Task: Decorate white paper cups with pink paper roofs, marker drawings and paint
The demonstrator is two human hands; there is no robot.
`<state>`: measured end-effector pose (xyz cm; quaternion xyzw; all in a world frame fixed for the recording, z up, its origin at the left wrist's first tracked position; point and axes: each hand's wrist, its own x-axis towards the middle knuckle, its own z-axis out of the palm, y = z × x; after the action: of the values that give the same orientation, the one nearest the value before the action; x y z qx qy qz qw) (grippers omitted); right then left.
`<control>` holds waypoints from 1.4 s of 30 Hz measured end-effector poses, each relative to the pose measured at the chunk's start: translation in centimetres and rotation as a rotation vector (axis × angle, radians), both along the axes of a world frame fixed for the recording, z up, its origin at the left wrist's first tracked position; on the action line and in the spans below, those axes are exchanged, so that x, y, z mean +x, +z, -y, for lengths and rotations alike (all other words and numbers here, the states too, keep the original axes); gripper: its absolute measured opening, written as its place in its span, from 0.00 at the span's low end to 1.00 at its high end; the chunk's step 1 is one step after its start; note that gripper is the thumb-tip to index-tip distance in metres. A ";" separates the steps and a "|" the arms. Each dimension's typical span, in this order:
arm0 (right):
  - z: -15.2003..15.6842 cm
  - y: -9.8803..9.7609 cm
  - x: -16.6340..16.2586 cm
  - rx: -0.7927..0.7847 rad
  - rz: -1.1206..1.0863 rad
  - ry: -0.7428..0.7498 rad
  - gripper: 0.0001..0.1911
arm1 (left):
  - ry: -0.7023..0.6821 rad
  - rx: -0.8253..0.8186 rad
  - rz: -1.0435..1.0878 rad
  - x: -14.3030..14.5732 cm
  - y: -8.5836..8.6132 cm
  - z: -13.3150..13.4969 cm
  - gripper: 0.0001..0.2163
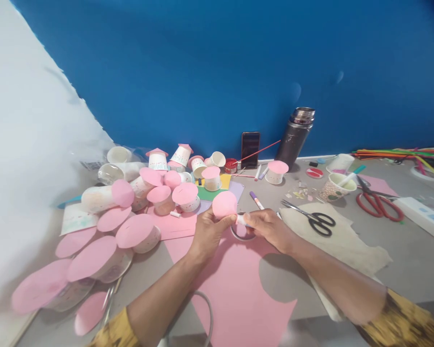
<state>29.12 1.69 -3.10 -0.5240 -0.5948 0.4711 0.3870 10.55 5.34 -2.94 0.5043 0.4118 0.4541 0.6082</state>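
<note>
A pink paper circle (224,204) is pinched between the thumb and fingers of my left hand (207,232). My right hand (269,227) is closed at the circle's lower right edge, with a small white piece (240,220) at its fingertips; I cannot make out what that piece is. Just below both hands lies a round, pale-rimmed object (243,238), mostly covered by them. Under my forearms spreads a large pink paper sheet (235,299) with a round cut-out on its right side. A purple-capped marker (256,200) lies just beyond my right hand.
Several paper cups topped with pink circles (137,231) crowd the left side. Black-handled scissors (320,222) rest on a beige cloth (347,246); red-handled scissors (379,205) lie farther right. A phone (250,149) and a dark flask (294,140) stand against the blue wall. A white power strip (425,217) is at right.
</note>
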 end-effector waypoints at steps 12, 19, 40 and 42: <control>-0.2 -0.3 0.2 -0.017 -0.289 -0.067 0.32 | 0.009 -0.082 0.221 -0.3 0.1 -1.0 0.10; -0.7 -0.1 0.2 -0.095 -0.528 -0.132 0.25 | -0.135 -0.331 0.349 0.0 0.1 -0.7 0.16; -0.1 -0.3 -1.5 -0.087 -0.399 -0.261 0.23 | -0.170 -0.432 0.302 0.7 -0.3 0.1 0.17; -0.2 -0.3 -1.2 -0.119 -0.494 -0.229 0.25 | -0.169 -0.426 0.293 0.7 -0.2 0.1 0.16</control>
<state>27.90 1.94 -3.35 -0.4788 -0.3906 0.5721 0.5393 11.22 5.28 -3.10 0.3269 0.3621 0.3729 0.7893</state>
